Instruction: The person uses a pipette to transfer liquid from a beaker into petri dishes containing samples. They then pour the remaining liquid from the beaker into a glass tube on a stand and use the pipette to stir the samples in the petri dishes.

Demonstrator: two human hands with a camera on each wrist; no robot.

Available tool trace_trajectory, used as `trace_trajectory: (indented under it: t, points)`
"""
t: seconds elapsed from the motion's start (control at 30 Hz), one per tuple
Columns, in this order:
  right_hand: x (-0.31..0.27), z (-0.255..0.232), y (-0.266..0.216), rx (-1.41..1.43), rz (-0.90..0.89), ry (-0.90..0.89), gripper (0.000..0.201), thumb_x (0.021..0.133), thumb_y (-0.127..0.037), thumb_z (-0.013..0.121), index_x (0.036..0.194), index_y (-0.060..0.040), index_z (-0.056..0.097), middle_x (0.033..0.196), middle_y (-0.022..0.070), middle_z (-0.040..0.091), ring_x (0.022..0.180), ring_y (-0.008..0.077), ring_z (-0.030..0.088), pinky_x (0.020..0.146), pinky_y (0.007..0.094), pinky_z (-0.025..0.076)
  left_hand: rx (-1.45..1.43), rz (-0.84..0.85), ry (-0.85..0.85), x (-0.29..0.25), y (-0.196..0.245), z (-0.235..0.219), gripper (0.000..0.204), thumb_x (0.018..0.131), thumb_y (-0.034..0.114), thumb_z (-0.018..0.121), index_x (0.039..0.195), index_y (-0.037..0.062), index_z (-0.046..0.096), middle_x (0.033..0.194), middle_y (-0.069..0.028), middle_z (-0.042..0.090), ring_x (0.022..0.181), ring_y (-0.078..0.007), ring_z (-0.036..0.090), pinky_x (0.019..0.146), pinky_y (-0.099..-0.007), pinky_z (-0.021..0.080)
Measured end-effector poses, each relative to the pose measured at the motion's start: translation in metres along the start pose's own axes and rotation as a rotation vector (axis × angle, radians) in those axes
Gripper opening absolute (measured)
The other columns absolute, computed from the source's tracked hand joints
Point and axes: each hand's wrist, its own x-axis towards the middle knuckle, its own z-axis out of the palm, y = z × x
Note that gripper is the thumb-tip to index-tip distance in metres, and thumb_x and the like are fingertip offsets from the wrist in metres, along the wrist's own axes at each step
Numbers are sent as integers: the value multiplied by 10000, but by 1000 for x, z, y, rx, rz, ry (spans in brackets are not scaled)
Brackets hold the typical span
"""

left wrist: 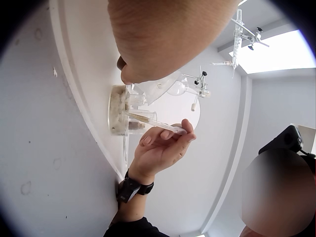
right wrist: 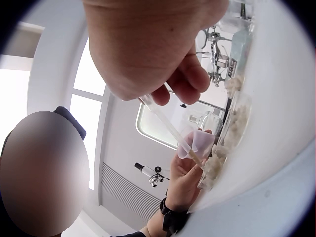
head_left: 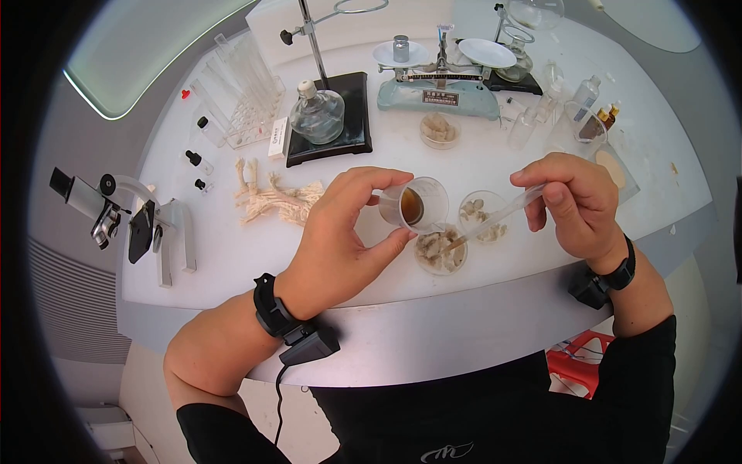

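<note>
My left hand [head_left: 340, 232] grips a small clear plastic cup [head_left: 427, 195], tilted, with brown liquid [head_left: 412, 206] in it. Between the thumb and fingers of my right hand [head_left: 576, 203] is a clear plastic dropper [head_left: 502, 214]. Brown liquid shows in its lower part, and its tip points down into a petri dish [head_left: 440, 261] of pale, brown-stained clumps. In the right wrist view the dropper [right wrist: 170, 129] slants down to the clumps [right wrist: 213, 167], beside the cup [right wrist: 196, 143]. A second dish [head_left: 483, 210] of pale pieces stands just behind the first.
Behind the hands are a balance [head_left: 439, 97], a dish of pale pieces [head_left: 440, 128] and a glass burner [head_left: 317, 114] on a black stand base. Twisted pale cords [head_left: 278, 199] and a microscope [head_left: 147, 220] lie to the left. A large beaker [head_left: 576, 127] stands at the right.
</note>
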Motion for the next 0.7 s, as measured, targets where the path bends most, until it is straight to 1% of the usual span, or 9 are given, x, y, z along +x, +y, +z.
trace_trajectory:
  t: [0.13, 0.33, 0.4, 0.53, 0.7]
  points:
    - [0, -1, 0, 11, 8, -9, 278, 1209, -201, 608, 1251, -10, 805, 837, 42, 759, 616, 70, 670, 563, 220, 501, 7, -2, -4, 0, 0, -1, 595, 887, -2, 881, 1447, 57, 688, 1456, -111, 703, 1321, -244, 684, 1087, -393, 567]
    - [-1, -1, 0, 24, 15, -14, 230, 1184, -187, 667, 1228, -4, 800, 841, 42, 753, 623, 69, 676, 566, 218, 502, 3, -6, 7, 0, 0, 0, 594, 887, 3, 887, 1445, 59, 691, 1447, -106, 711, 1310, -243, 691, 1083, -393, 565]
    - [0, 0, -1, 77, 44, -1, 212, 1175, -174, 685, 1221, 2, 795, 837, 36, 744, 628, 69, 679, 568, 215, 502, 5, -5, 6, 0, 0, 0, 595, 887, 3, 887, 1445, 60, 691, 1444, -105, 713, 1307, -243, 692, 1081, -392, 565]
    - [-2, 1, -1, 83, 76, 0, 211, 1176, -163, 682, 1234, 11, 786, 843, 32, 741, 628, 64, 675, 565, 214, 501, 2, -1, 8, 0, 0, 0, 594, 886, 3, 889, 1444, 59, 693, 1440, -105, 716, 1305, -242, 694, 1078, -392, 565]
    - [-4, 4, 1, 227, 141, 32, 206, 1182, -136, 666, 1249, 34, 763, 855, 21, 734, 618, 53, 665, 549, 205, 495, 5, -1, 8, 0, 0, 0, 596, 885, 1, 888, 1445, 57, 693, 1438, -106, 715, 1306, -242, 693, 1082, -391, 565]
